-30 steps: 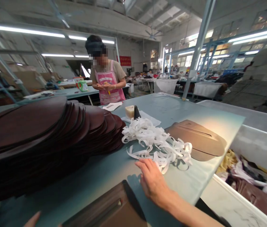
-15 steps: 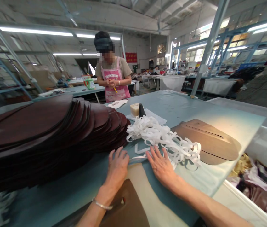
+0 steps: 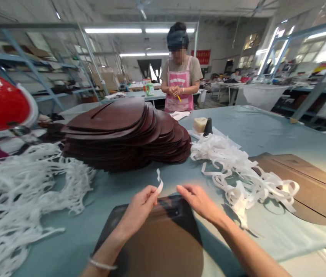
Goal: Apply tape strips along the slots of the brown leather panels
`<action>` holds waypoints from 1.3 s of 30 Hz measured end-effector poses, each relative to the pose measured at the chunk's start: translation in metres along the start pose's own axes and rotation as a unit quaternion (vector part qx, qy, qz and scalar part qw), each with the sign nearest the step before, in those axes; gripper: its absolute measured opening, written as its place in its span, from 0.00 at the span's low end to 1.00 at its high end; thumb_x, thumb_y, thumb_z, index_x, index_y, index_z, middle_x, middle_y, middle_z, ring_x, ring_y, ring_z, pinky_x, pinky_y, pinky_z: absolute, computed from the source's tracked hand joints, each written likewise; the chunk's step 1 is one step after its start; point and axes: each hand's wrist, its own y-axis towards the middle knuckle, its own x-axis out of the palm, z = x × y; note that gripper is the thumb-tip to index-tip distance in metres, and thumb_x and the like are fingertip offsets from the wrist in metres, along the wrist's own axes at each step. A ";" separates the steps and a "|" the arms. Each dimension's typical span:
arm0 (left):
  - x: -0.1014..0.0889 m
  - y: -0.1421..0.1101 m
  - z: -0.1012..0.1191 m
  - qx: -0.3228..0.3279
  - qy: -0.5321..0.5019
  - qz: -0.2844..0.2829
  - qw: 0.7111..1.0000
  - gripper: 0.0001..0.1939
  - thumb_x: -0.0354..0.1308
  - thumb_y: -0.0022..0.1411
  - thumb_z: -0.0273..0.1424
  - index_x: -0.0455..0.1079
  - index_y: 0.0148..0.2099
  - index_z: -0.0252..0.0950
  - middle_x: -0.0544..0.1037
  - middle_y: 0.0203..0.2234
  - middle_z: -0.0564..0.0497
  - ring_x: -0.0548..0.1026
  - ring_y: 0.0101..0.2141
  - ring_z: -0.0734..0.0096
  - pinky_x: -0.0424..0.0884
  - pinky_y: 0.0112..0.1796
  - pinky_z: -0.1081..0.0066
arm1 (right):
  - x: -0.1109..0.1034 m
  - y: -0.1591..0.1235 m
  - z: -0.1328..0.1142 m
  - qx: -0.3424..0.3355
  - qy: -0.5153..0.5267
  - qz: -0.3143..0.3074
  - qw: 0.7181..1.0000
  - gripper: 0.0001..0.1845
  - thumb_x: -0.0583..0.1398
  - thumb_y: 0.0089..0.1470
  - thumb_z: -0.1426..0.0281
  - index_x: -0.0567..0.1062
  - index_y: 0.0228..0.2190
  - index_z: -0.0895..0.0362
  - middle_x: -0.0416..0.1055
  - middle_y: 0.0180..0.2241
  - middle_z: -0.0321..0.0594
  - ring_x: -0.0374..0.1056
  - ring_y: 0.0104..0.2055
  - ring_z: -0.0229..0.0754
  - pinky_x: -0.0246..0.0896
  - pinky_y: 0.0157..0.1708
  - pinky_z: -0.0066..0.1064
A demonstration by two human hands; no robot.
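Pinched in my left hand [image 3: 143, 206] is a short white strip [image 3: 160, 181], its free end curling upward. My right hand [image 3: 201, 201] hovers at the upper right corner of a brown leather panel [image 3: 163, 246], fingers stretched to the left and partly hidden behind the thumb; nothing shows in it. The panel lies in front of me, with a dark upper edge beneath both hands. To the right is a loose heap of white strips [image 3: 226, 154]. Beyond my left hand stands a tall stack of dark brown leather pieces [image 3: 128, 134].
White cut-out webbing [image 3: 30, 192] spreads over the blue table [image 3: 76, 231] at left, near a red lamp-like object [image 3: 1, 100]. Another brown panel [image 3: 304, 181] lies right. A pale block [image 3: 200, 125] and black cone [image 3: 208, 127] stand behind the strips. A person [image 3: 180, 80] stands across the table.
My view has turned left. My left hand has drawn back from the strips and now pinches one. My right hand has left the heap for the panel's edge.
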 end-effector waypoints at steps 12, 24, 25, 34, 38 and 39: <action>-0.007 -0.033 0.010 -0.041 -0.092 0.116 0.988 0.19 0.52 0.61 0.46 0.72 0.39 0.36 0.77 0.33 0.49 0.74 0.36 0.64 0.67 0.39 0.69 | 0.070 -0.016 -0.034 0.034 0.320 -0.091 0.942 0.19 0.62 0.54 0.55 0.70 0.26 0.59 0.67 0.20 0.33 0.59 0.24 0.33 0.54 0.28 0.27; -0.067 -0.063 -0.052 0.013 0.124 0.326 0.937 0.11 0.49 0.64 0.38 0.68 0.33 0.38 0.70 0.30 0.51 0.69 0.35 0.67 0.64 0.40 0.68 | 0.050 -0.034 -0.015 0.118 0.316 -0.162 0.927 0.23 0.62 0.52 0.50 0.67 0.37 0.56 0.45 0.16 0.21 0.38 0.18 0.28 0.30 0.17 0.25; -0.069 -0.070 -0.050 0.006 0.102 0.308 0.946 0.12 0.49 0.65 0.39 0.68 0.35 0.38 0.71 0.32 0.50 0.69 0.37 0.66 0.64 0.43 0.67 | 0.053 -0.037 -0.017 0.114 0.314 -0.183 0.925 0.22 0.62 0.53 0.51 0.67 0.37 0.56 0.45 0.16 0.22 0.38 0.18 0.28 0.30 0.17 0.24; -0.024 -0.084 -0.020 -0.002 -0.352 -0.027 0.936 0.28 0.57 0.61 0.47 0.63 0.58 0.37 0.72 0.51 0.43 0.70 0.51 0.61 0.63 0.53 0.63 | 0.098 -0.054 -0.041 0.122 0.498 -0.277 0.813 0.15 0.60 0.58 0.59 0.66 0.41 0.55 0.51 0.12 0.20 0.37 0.12 0.26 0.33 0.14 0.22; -0.024 -0.085 -0.018 -0.045 -0.301 0.015 0.952 0.22 0.58 0.61 0.42 0.67 0.55 0.38 0.75 0.38 0.50 0.71 0.41 0.69 0.65 0.47 0.70 | 0.103 -0.054 -0.039 0.140 0.510 -0.273 0.804 0.13 0.62 0.57 0.61 0.67 0.36 0.56 0.54 0.11 0.22 0.39 0.11 0.25 0.33 0.12 0.21; -0.026 -0.085 -0.018 -0.053 -0.272 0.019 0.961 0.20 0.57 0.62 0.42 0.69 0.53 0.39 0.75 0.35 0.51 0.71 0.38 0.70 0.66 0.44 0.71 | 0.103 -0.054 -0.038 0.144 0.502 -0.271 0.808 0.13 0.62 0.57 0.61 0.67 0.35 0.56 0.55 0.11 0.22 0.39 0.11 0.25 0.33 0.12 0.21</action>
